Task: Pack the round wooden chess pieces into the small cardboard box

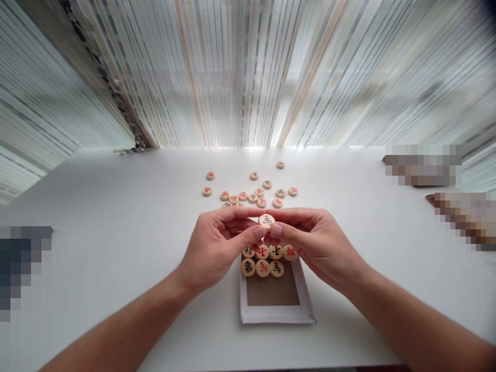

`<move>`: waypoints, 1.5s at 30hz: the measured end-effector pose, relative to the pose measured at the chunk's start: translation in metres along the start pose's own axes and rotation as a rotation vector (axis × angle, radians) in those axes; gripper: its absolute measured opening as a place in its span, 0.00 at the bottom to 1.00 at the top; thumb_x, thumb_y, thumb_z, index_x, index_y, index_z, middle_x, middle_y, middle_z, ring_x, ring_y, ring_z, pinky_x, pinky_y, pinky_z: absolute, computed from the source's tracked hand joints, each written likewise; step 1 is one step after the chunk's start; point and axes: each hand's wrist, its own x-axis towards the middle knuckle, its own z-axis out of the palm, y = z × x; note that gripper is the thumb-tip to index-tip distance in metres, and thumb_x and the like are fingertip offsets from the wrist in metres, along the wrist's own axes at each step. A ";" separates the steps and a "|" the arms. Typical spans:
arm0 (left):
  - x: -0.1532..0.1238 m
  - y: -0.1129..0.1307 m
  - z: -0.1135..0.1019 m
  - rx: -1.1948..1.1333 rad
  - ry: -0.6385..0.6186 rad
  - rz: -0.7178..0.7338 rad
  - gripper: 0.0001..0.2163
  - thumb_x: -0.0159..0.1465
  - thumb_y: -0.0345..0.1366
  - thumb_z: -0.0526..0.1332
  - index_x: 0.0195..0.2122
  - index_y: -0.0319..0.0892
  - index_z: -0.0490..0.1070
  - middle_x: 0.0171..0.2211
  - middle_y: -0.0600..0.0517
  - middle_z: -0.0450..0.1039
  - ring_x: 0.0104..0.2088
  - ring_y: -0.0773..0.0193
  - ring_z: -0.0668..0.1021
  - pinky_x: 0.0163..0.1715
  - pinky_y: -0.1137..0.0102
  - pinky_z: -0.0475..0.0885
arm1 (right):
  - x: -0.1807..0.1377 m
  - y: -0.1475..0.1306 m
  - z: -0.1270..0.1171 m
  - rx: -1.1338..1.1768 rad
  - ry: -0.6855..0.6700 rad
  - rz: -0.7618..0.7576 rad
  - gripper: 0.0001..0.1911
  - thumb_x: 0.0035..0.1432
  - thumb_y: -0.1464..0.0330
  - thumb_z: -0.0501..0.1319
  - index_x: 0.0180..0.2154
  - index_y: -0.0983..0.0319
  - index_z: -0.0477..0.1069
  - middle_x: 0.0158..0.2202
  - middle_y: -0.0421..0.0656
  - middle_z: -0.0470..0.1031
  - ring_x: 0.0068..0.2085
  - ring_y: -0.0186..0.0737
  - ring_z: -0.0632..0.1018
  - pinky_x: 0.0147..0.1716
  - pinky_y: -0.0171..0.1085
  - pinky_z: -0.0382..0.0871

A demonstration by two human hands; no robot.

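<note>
A round wooden Chinese chess piece point(266, 221) with a black character is pinched between the fingers of both hands. My left hand point(220, 237) grips its left side, and my right hand point(312, 240) grips its right side. Just below them lies a shallow white box point(277, 314) with a brown bottom. Rows of chess pieces sit in its far part: a red-marked piece point(263, 268) lies between two black-marked ones in the nearest row. My hands hide the box's far end.
Several loose chess pieces point(243, 196) with red or black characters are scattered on the white table point(135, 217) beyond my hands. A striped curtain point(232, 77) hangs at the table's far edge. Blurred-out objects lie at the right and left sides.
</note>
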 end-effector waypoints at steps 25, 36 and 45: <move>-0.005 -0.009 0.000 0.177 0.035 0.131 0.11 0.58 0.33 0.80 0.42 0.40 0.87 0.37 0.47 0.89 0.36 0.55 0.90 0.41 0.66 0.89 | -0.001 -0.003 0.003 -0.069 0.030 -0.039 0.12 0.54 0.61 0.81 0.39 0.58 0.89 0.31 0.45 0.87 0.33 0.38 0.85 0.35 0.35 0.82; -0.001 -0.005 -0.001 0.064 0.057 -0.007 0.08 0.59 0.34 0.79 0.40 0.41 0.89 0.34 0.47 0.89 0.33 0.58 0.89 0.37 0.69 0.88 | -0.002 -0.003 0.006 -0.046 0.056 -0.044 0.20 0.40 0.67 0.86 0.38 0.58 0.88 0.32 0.43 0.87 0.35 0.45 0.88 0.40 0.42 0.86; -0.005 -0.009 0.002 0.066 -0.024 0.038 0.11 0.57 0.25 0.79 0.41 0.41 0.88 0.36 0.49 0.89 0.37 0.61 0.90 0.39 0.75 0.87 | -0.002 -0.004 0.005 -0.102 0.111 -0.071 0.16 0.40 0.64 0.86 0.30 0.60 0.87 0.29 0.44 0.86 0.30 0.41 0.85 0.31 0.36 0.82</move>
